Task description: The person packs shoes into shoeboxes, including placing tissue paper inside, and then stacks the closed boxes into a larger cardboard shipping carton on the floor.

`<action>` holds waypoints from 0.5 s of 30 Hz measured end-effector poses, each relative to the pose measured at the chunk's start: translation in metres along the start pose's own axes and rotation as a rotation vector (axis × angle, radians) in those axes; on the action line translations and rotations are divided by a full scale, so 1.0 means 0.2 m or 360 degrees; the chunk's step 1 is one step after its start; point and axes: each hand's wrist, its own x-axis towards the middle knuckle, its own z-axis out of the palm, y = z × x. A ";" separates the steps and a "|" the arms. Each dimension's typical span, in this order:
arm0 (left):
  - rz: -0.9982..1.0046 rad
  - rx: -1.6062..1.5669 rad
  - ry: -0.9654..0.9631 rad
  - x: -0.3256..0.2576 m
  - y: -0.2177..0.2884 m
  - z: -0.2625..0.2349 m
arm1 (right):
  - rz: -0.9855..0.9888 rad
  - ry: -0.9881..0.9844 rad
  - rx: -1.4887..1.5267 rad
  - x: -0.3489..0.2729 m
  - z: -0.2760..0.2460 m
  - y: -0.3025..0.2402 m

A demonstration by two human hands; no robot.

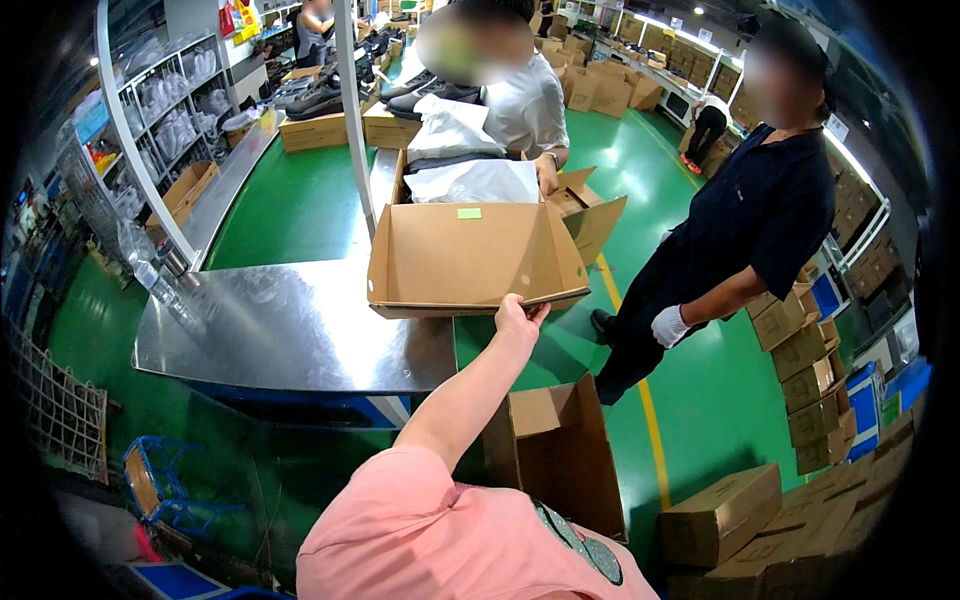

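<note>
My left hand [520, 318] reaches forward from a pink sleeve and grips the lower front edge of a large open cardboard box [470, 260]. The box rests on the right end of a steel table [290, 330] and overhangs its edge. White plastic-wrapped packs [475, 182] lie in the back of the box, and a small green sticker [469, 213] sits on its inner wall. A person in a grey shirt [525, 105] stands behind it with a hand [547, 175] on the far right flap. My right hand is out of view.
A person in dark clothes [750, 220] with a white glove [668, 326] stands right of the box. An open carton [560, 450] sits on the green floor below my arm. Stacked cartons [800, 400] line the right. A white pole [352, 110] and plastic bottle [150, 270] stand by the table.
</note>
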 end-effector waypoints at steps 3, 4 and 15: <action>0.0047 0.0064 0.0094 -0.16 -0.02 -0.05 | 0.0006 -0.0004 0.0003 0.00 -0.02 0.00; 0.0020 0.0085 0.0066 -0.21 -0.02 -0.10 | 0.0014 -0.0009 -0.0012 0.00 -0.03 0.00; -0.0097 0.0532 -0.0023 -0.79 0.17 -0.67 | -0.0427 -0.0587 -0.0316 -0.21 0.41 -0.46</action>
